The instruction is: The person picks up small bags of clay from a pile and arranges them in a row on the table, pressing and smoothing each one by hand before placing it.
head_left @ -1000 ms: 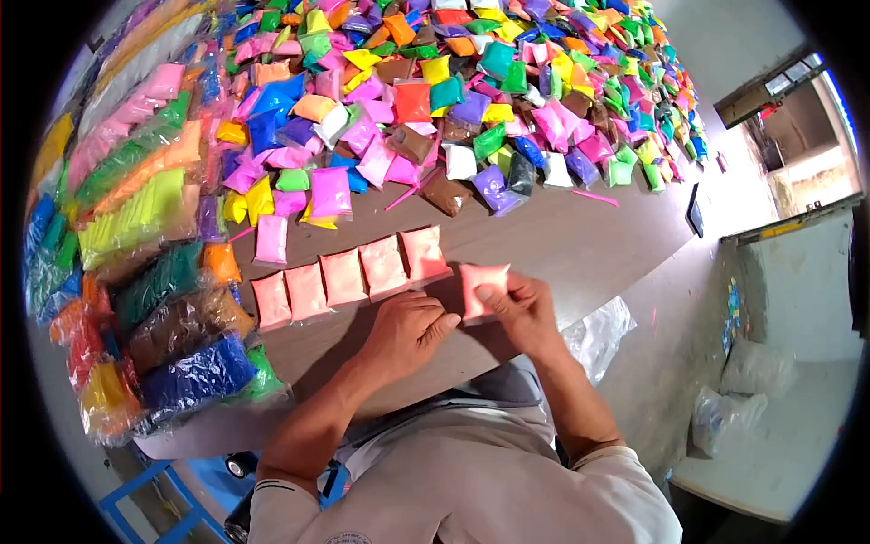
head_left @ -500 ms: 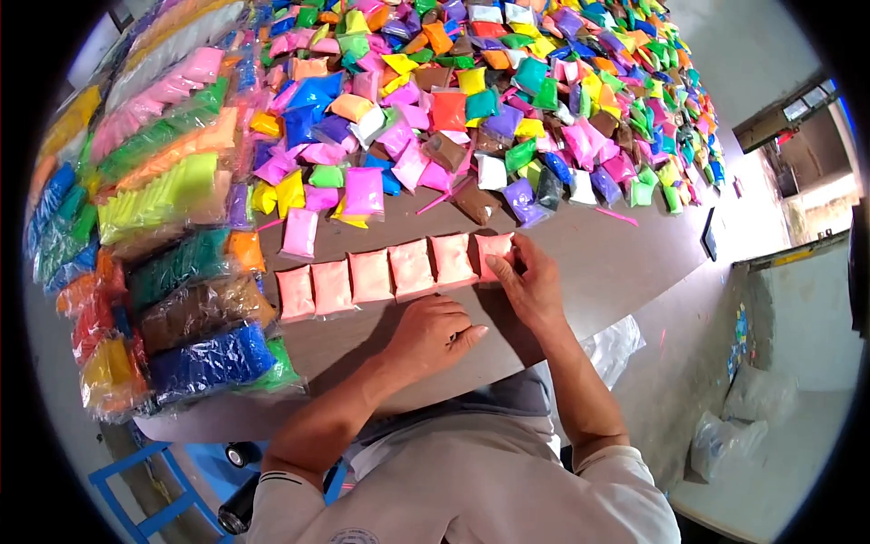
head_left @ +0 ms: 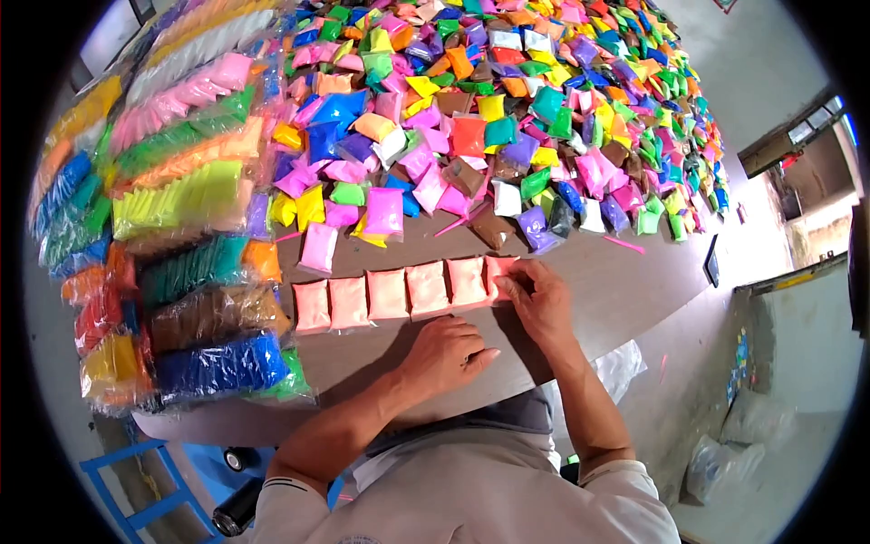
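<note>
Several salmon-pink packets in clear film lie in a slightly slanted row on the brown table. My right hand grips the rightmost salmon-pink packet by its right side, thumb on top. That packet sits close against its neighbour, and my fingers cover part of it. Just below the row, my left hand rests near the table with its fingers curled in and its thumb pointing right. Nothing shows in it.
A big heap of small colourful packets covers the far part of the table. Bundled packets in clear bags are stacked on the left. A dark flat device lies at the right edge. Plastic bags are on the floor.
My right hand has moved the rightmost salmon-pink packet left, narrowing the gap to its neighbour. My left hand stays curled below the row. The view has shifted slightly.
</note>
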Tool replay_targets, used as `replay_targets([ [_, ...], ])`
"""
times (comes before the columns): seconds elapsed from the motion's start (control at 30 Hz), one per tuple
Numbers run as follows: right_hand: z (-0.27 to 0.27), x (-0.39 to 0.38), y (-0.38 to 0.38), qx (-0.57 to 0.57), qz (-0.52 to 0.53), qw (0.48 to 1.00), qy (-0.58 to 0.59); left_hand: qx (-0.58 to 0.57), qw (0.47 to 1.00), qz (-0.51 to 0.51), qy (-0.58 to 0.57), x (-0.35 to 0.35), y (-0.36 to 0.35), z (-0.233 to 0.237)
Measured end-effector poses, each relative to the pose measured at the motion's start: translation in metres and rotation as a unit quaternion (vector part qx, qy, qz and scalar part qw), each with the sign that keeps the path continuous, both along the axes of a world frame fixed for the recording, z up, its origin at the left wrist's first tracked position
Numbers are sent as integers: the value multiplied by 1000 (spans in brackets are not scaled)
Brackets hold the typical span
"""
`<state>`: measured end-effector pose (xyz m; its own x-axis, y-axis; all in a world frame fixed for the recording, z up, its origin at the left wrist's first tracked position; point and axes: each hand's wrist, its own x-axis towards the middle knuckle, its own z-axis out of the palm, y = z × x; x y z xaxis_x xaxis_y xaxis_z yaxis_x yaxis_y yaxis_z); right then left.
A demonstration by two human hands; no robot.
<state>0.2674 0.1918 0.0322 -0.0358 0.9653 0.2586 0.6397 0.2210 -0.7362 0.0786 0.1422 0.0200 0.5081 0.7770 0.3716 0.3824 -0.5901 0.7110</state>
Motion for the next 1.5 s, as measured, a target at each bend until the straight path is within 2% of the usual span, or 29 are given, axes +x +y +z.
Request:
replay_targets([
  [0.1, -1, 7, 3, -14, 18, 1000, 14, -2, 1000, 1, 4, 0, -1, -1],
  [0.2, 7, 8, 6, -29, -24, 999, -8, -4, 1000, 0, 4, 0, 0, -1],
  [0.3, 22, 6, 34, 148, 4, 984, -99, -14, 1000, -3, 24, -1, -1, 1],
  [0.43, 38, -8, 94, 216, 2, 961, -170, -19, 999, -3, 40, -1, 0, 4],
  [0.5, 27, -15, 136, 220, -40, 948, -228, -21, 1000, 0, 22, -1, -2, 1],
  [0.6, 12, -39, 188, 91, -77, 959, -257, -20, 1000, 0, 14, 0, -1, -4],
  [0.7, 1, -76, 215, 125, -121, 960, -220, -25, 999, -13, 23, -3, 2, 0],
  [0.77, -2, -102, 213, 181, -110, 956, -203, -48, 999, -18, 14, -3, 2, -1],
  [0.83, 10, -113, 208, 152, -26, 971, -185, -57, 998, -19, 11, -3, 2, -1],
  [0.9, 23, -113, 203, 167, 13, 976, -136, -51, 998, -19, 18, -3, 2, -2],
  [1.0, 39, -94, 218, 55, 43, 996, -63, -47, 998, -28, 31, -5, 2, -4],
  [1.1, 30, -63, 243, 170, -13, 980, -102, -37, 999, -20, 0, -3, 2, -5],
  [1.17, 21, -41, 258, 299, -129, 939, -111, -37, 999, -14, 12, -3, 2, -5],
  [1.2, 20, -26, 265, 268, -156, 941, -132, -37, 999, -10, 18, -3, 1, -5],
  [1.3, 14, 21, 282, 266, -314, 883, -225, -31, 999, -12, 1, -2, 1, -5],
  [1.37, 14, 52, 289, 216, -385, 869, -225, -35, 999, -9, 2, -2, 2, -1],
  [1.4, 8, 73, 297, 241, -419, 846, -226, -37, 999, -6, 3, -2, 2, 0],
  [1.43, 9, 90, 300, 215, -438, 845, -217, -37, 999, -7, 5, -2, 2, 1],
  [1.5, 12, 123, 302, 248, -455, 825, -225, -36, 999, -8, 8, -2, 3, 1],
])
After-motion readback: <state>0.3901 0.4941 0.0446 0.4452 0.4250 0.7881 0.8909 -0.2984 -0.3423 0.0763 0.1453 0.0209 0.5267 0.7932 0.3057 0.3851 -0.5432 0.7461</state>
